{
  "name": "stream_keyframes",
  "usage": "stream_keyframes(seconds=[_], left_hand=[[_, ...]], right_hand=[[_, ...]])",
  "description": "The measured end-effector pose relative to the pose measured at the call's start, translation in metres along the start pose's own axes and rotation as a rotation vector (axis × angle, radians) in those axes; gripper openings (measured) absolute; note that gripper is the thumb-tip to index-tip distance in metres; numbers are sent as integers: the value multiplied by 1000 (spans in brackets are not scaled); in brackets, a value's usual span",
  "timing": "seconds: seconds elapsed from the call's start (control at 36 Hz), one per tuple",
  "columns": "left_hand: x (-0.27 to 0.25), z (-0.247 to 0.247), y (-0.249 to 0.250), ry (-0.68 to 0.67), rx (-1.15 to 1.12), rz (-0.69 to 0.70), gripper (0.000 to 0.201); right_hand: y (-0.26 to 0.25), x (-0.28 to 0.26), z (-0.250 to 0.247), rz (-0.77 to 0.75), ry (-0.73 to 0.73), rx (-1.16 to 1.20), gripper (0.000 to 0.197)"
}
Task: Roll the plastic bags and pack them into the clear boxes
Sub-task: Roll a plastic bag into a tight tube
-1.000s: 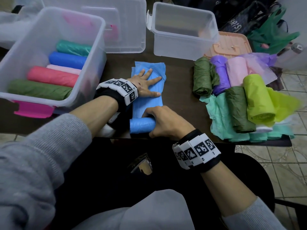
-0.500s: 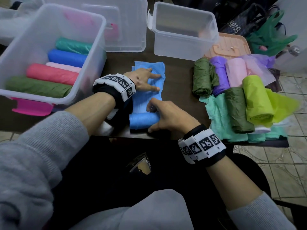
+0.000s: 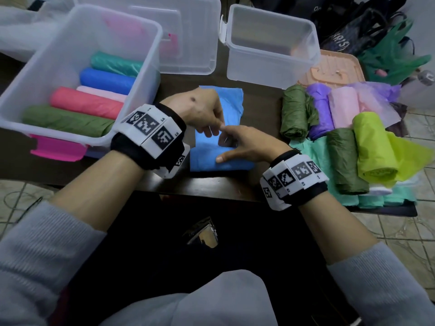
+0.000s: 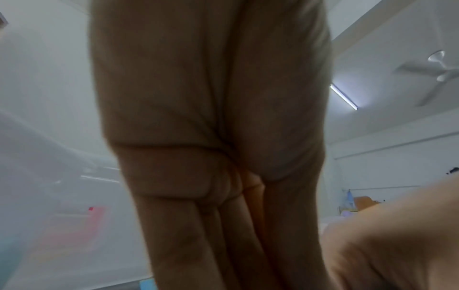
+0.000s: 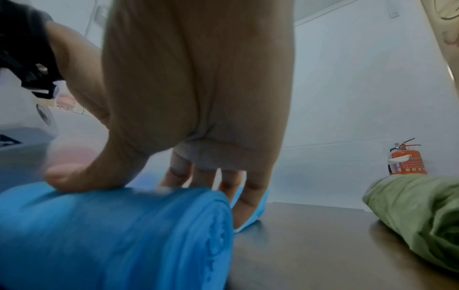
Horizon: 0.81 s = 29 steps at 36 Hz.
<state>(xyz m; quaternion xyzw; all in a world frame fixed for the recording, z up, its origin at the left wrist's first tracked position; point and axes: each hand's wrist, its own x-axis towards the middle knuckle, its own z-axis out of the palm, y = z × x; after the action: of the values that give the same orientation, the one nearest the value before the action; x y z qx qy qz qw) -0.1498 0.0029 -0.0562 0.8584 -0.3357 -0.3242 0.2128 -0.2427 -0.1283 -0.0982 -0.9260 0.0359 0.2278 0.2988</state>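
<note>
A blue plastic bag (image 3: 227, 102) lies flat on the dark table, its near end wound into a roll (image 3: 235, 164) (image 5: 111, 235). My right hand (image 3: 247, 147) (image 5: 198, 98) grips that roll, the thumb (image 5: 74, 176) on top and the fingers down its far side on the flat part. My left hand (image 3: 204, 114) (image 4: 211, 137) is just beyond, its straight fingers pointing down onto the flat blue sheet. The clear box (image 3: 141, 74) at the left holds several rolled bags in green, red, pink, blue and teal.
An empty clear box (image 3: 270, 69) stands behind the bag, another (image 3: 188, 43) behind the left one. At the right lie several loosely rolled bags, among them dark green (image 3: 296, 111) (image 5: 422, 212) and lime (image 3: 374, 149), on mint sheets. The table edge is close to me.
The left hand lifted from lying flat and spread, and now points its fingers down close to the right hand. The right hand pushed the roll farther up the bag.
</note>
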Motion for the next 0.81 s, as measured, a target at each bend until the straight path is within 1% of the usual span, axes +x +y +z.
stream_keyframes(seconds=[0.06,0.11,0.17,0.28,0.36,0.44,0.53,0.64,0.72,0.78,0.81], left_hand=[[-5,1,-3,-29,18,-40,10],[-10,2,-6,-66,49,-80,12],[-13,3,-9,-85,75,-88,15],[-19,8,-12,-48,147,-60,21],[-21,14,-13,-66,202,-67,39],[-21,21,-13,-52,216,-71,60],[-23,24,-13,-30,195,-87,68],[-21,29,-10,-12,216,-106,72],[-18,32,-9,1,253,-109,70],[-14,32,-8,-3,271,-115,66],[-12,31,-7,-11,280,-123,64]], right_hand=[[-1,1,-1,-13,30,-29,37],[-1,2,-1,-4,86,-103,39],[-2,3,-1,19,128,-170,44],[-4,3,2,89,171,-134,44],[-3,0,6,83,270,-164,44],[-2,-2,11,68,341,-190,38],[-2,-5,17,75,380,-222,33],[-6,-9,22,85,393,-293,31],[-10,-14,18,112,337,-338,27],[-15,-19,18,107,307,-382,36],[-18,-21,20,97,316,-409,40]])
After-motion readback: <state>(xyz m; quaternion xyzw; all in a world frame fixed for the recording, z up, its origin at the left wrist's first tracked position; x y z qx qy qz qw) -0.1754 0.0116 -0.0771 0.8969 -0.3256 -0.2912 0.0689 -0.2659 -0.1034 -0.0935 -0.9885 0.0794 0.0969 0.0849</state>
